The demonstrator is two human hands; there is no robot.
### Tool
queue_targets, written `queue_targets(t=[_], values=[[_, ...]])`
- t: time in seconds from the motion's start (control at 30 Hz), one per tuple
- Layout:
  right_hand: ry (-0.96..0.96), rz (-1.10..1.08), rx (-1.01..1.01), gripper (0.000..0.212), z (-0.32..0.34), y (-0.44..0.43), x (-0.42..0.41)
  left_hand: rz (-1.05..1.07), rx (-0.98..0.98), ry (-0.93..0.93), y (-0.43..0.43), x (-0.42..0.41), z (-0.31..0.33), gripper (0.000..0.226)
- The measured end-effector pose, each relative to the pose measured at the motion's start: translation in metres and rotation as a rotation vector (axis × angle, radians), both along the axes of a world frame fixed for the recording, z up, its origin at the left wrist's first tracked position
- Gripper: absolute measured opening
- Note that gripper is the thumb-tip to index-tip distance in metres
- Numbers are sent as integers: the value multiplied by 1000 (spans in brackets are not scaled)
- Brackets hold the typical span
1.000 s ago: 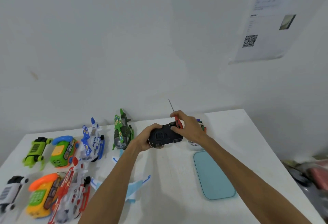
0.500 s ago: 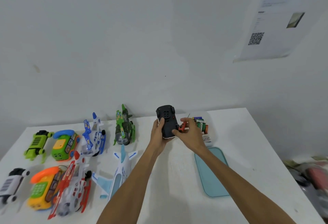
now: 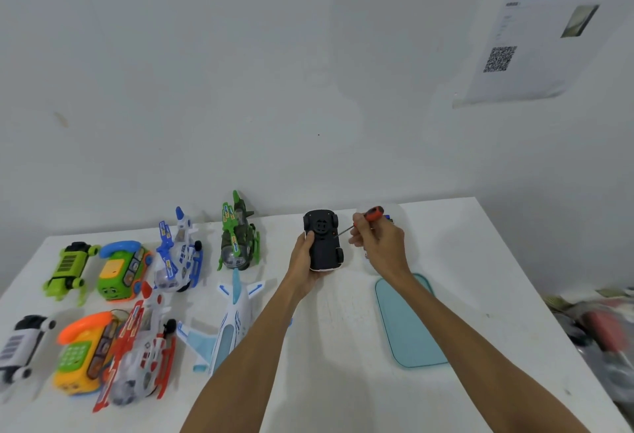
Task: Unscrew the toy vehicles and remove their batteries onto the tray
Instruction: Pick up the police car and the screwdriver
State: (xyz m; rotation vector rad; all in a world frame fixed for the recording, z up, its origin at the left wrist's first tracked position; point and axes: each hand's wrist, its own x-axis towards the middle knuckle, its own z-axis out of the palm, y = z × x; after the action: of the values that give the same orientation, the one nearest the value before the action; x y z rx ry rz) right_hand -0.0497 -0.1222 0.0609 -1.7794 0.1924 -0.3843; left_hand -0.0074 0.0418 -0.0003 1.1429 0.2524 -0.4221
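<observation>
Left hand (image 3: pixel 303 261) wrapped round the black toy car (image 3: pixel 324 244), underside up, above the table's (image 3: pixel 343 347) far edge. Right hand (image 3: pixel 377 244) pinches the screwdriver (image 3: pixel 372 214), tip at the car's right side. Unscrewing step, I judge. Next: seat the tip squarely in the screw. Tray (image 3: pixel 408 329) lies below my right forearm.

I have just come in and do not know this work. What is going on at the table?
A person is working on a toy. The left hand holds a black toy car upside down, and the right hand grips a red-handled screwdriver with its tip at the car's underside. The teal tray on the white table, near the right forearm, shows no batteries yet. Other toys lie in rows on the left.
</observation>
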Motion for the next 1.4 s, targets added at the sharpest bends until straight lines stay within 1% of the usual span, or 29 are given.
queue_targets(t=[0.13,0.23,0.3,0.4,0.53,0.6,0.7,0.77,1.0,1.1,1.17,1.3,1.33,1.37,1.4], values=[[-6,78,-28,22,-13,3,3,-3,30,-19,-2,-2,-2,36],[-14,90,-71,27,-19,3,3,-3,39,-26,-1,-2,-2,33],[-24,97,-60,30,-20,5,3,-12,37,-36,0,-2,-2,32],[-22,109,-36,31,-24,7,2,-24,29,-42,0,-2,-3,32],[-34,105,-77,27,-28,8,4,-16,15,-37,2,-2,-3,34],[-20,99,-58,26,-26,8,7,-22,21,-40,3,-2,-4,33],[48,84,-43,33,-18,5,20,-55,48,-72,3,-2,-6,33],[111,99,-6,34,-13,4,29,-57,49,-74,3,-2,-7,33],[289,98,279,36,-10,9,41,-40,-7,-24,8,-2,-10,30],[327,100,329,38,-8,5,40,-65,-22,25,8,0,-10,28],[314,98,329,38,-4,5,38,-58,-42,61,7,2,-10,31],[157,-7,379,25,9,8,30,-45,-89,104,7,4,-7,40],[138,-13,349,24,11,9,29,-32,-101,117,7,5,-8,42],[135,0,260,24,12,9,29,-18,-122,130,8,5,-9,43],[152,33,97,25,10,8,29,-4,-136,140,9,6,-10,43]])
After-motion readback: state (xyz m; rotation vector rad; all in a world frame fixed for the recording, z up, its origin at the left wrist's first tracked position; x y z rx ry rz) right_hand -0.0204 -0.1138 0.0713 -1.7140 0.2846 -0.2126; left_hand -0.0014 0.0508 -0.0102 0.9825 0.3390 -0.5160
